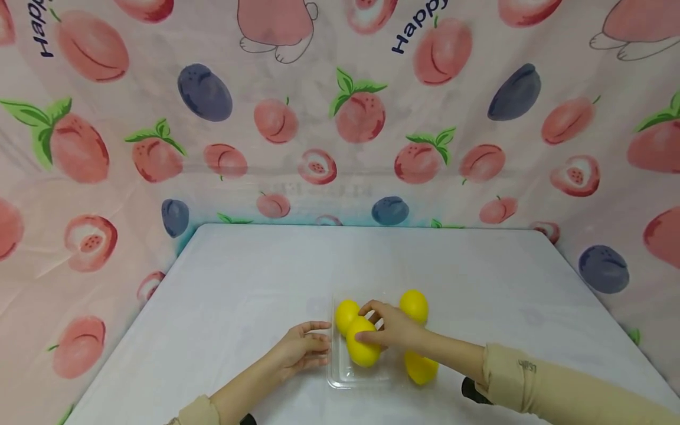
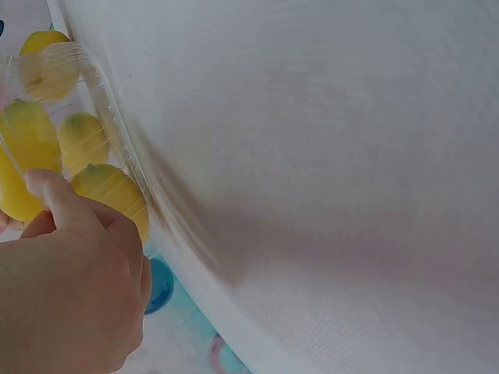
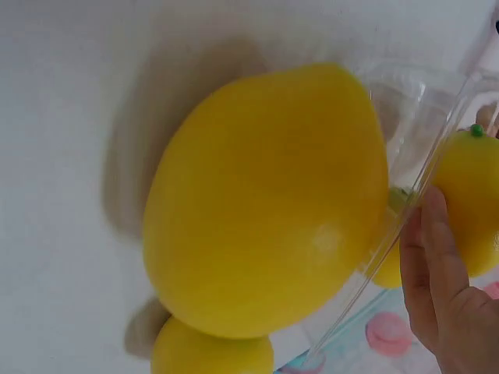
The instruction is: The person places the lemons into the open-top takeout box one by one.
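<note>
A lemon (image 1: 363, 345) is in my right hand (image 1: 390, 327), gripped between thumb and fingers over the clear plastic box (image 1: 345, 378). Another lemon (image 1: 346, 314) sits in the box, just behind the held one. My left hand (image 1: 303, 351) is at the box's left wall, its loosely extended fingertips right at the rim. In the left wrist view, this hand (image 2: 78, 273) overlaps the transparent wall, with lemons showing beyond it. The right wrist view shows the held lemon (image 3: 472, 202) with its green stem end, beside my right fingers (image 3: 440, 249).
To the right of the box lie a far lemon (image 1: 414, 305) and a nearer lemon (image 1: 421, 368), partly covered by my right forearm. A white cloth covers the table (image 1: 255, 265). Behind it hangs a fruit-print curtain (image 1: 319, 130).
</note>
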### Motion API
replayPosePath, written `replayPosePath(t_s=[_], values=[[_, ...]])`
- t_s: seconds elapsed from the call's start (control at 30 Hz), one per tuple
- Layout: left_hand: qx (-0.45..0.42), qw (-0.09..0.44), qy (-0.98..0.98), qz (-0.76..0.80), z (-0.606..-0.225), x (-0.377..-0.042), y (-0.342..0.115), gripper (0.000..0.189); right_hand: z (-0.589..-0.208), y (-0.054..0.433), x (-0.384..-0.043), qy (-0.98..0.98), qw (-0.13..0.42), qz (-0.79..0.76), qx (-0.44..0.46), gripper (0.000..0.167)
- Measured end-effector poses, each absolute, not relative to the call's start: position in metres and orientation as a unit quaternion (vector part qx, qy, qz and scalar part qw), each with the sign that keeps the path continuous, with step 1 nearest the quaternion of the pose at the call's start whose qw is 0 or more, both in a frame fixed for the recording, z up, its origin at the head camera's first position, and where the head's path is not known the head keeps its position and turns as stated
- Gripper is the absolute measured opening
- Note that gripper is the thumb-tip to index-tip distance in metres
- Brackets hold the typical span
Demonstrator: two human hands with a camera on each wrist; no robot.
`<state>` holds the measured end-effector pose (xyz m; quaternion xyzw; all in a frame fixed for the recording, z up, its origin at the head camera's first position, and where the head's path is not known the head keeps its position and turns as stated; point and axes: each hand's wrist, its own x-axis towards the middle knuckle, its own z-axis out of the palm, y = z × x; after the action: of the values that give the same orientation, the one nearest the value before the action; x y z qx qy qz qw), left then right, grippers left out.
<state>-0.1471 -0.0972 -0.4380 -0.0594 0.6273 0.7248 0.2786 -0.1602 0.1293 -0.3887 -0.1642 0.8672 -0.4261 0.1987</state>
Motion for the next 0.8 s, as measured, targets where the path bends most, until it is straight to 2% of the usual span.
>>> replayPosePath(t_s=[0.3,0.8], values=[[-0.065,0.277,0.630,0.722,-0.438,-0.147,-0.098,0.044,-0.390,0.116,-0.155,0.860,0.207,-0.432,-0.177,0.044],[-0.055,0.272,0.634,0.722,-0.437,-0.146,-0.095,0.046,-0.402,0.110,-0.148,0.866,0.204,-0.408,-0.203,0.041]])
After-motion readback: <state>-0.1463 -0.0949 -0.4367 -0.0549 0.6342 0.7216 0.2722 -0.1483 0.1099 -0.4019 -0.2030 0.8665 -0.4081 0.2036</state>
